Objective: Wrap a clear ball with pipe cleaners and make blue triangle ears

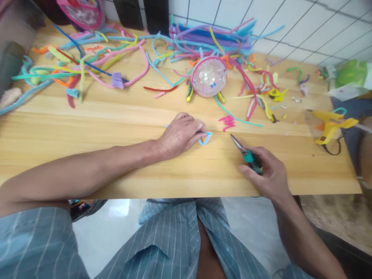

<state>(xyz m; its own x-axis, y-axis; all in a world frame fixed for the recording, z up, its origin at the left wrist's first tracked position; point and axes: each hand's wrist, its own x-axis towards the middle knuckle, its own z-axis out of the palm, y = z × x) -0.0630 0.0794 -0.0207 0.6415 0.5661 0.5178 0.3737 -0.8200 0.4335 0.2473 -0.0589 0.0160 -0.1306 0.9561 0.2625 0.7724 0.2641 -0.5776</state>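
Note:
My left hand [184, 135] is closed in a pinch on a light blue pipe cleaner [205, 138], low over the wooden table. A bent loop of it sticks out past my fingertips, and the rest is mostly hidden under the hand. My right hand [270, 170] is wrapped round the dark green handles of needle-nose pliers [245, 153]. The pliers' jaws point up and left, apart from the blue piece. Between the two hands and farther back lies a coiled pink pipe cleaner [227, 122].
A clear round container [209, 76] with a pink rim stands mid-table amid many loose pipe cleaners [110, 62]. Bundled purple and blue stems [209, 37] lie along the tiled wall. A yellow glue gun [331, 124] rests at the right. The table's front edge [180, 192] is near me.

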